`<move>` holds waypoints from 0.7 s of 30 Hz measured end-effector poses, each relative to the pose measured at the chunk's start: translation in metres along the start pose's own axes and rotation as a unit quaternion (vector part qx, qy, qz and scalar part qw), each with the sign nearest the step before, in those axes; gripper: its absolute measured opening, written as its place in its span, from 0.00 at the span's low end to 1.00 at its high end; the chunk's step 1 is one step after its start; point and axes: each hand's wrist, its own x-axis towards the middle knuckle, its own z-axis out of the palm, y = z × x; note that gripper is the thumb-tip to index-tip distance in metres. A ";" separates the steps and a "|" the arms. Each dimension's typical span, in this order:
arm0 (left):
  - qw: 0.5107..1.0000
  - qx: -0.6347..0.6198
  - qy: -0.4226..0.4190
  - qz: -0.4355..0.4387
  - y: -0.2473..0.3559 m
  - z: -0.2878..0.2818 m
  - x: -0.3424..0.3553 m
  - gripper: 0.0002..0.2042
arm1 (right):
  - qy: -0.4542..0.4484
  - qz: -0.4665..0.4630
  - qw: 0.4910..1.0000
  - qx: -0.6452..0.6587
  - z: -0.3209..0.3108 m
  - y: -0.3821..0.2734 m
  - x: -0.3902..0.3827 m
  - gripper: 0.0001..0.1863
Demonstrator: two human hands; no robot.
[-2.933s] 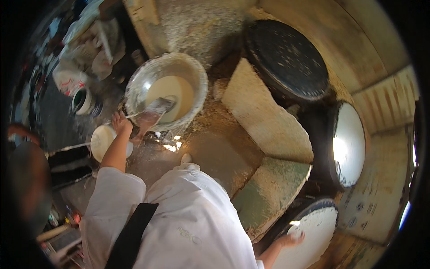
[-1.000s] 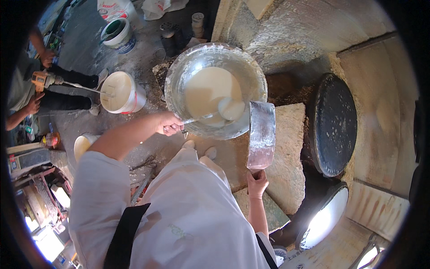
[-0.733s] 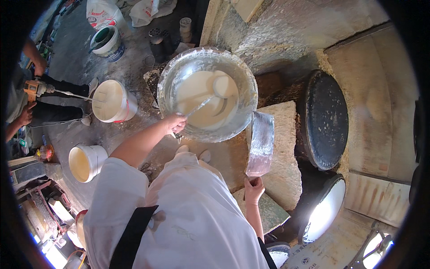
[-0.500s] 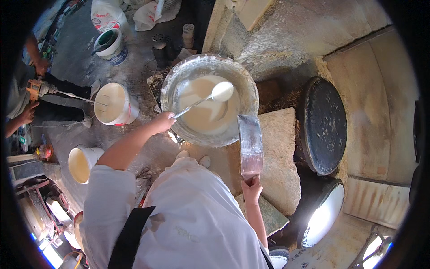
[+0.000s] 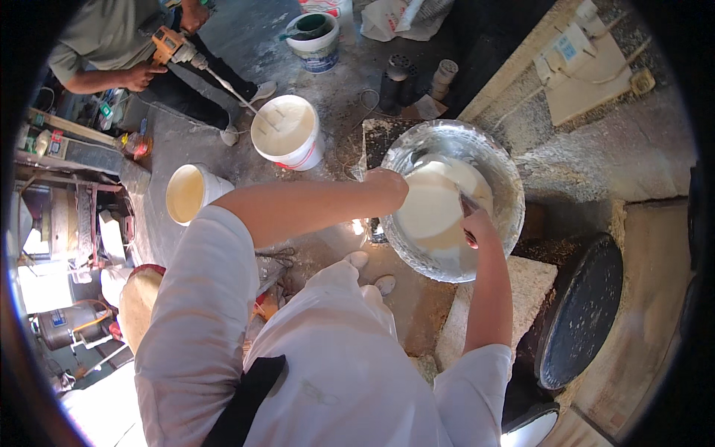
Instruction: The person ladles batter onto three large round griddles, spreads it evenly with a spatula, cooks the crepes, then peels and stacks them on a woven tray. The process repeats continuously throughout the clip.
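A large metal basin (image 5: 514, 216) with a splattered rim holds a cream-coloured liquid (image 5: 424, 212). My left hand (image 5: 387, 190) is closed over the basin's left rim, around the handle of a ladle. The ladle itself is mostly hidden by the hand and liquid. Inside the basin, my right hand (image 5: 479, 223) grips a flat metal scraper (image 5: 468, 204), which is seen nearly edge-on and tilted toward the liquid. My right forearm crosses the basin's near right rim.
At the upper left, a co-worker holds an orange drill mixer (image 5: 175, 46) with its rod in a white bucket (image 5: 305, 149). Another white bucket (image 5: 216, 186) stands nearer me. A dark round lid-like disc (image 5: 585, 313) and a pale rough slab (image 5: 532, 279) are on the right.
My view has swung right. The scraper has gone from beside the basin to inside it. The ladle's bowl, raised over the liquid before, has dropped from plain sight.
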 end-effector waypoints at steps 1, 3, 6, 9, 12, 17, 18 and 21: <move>0.999 -0.020 -0.031 -0.014 0.001 0.000 0.000 0.11 | -0.050 0.034 0.998 0.030 -0.007 -0.001 -0.008 0.15; 0.997 -0.053 -0.017 0.052 -0.006 0.007 -0.002 0.09 | -0.102 0.073 0.988 0.087 -0.019 -0.005 -0.027 0.08; 0.961 0.110 -0.103 0.231 -0.024 0.018 0.014 0.05 | -0.182 0.067 0.965 0.179 -0.038 0.000 -0.057 0.11; 0.936 0.069 -0.195 0.284 -0.047 0.047 0.025 0.05 | -0.232 0.059 0.964 0.115 -0.046 0.016 -0.079 0.08; 0.929 -0.257 -0.257 0.071 -0.056 0.084 0.012 0.07 | -0.243 0.084 0.958 0.130 -0.041 0.050 -0.107 0.18; 0.818 -0.463 -0.323 0.111 -0.062 0.104 -0.001 0.11 | -0.029 -0.241 0.970 -0.006 0.007 0.102 -0.175 0.40; 0.807 -0.471 -0.329 0.133 -0.059 0.109 -0.003 0.10 | 0.032 -0.260 0.963 -0.061 0.017 0.112 -0.192 0.41; 0.697 -0.615 -0.368 0.029 -0.047 0.128 -0.004 0.09 | 0.041 0.026 0.997 -0.052 0.052 0.127 -0.243 0.44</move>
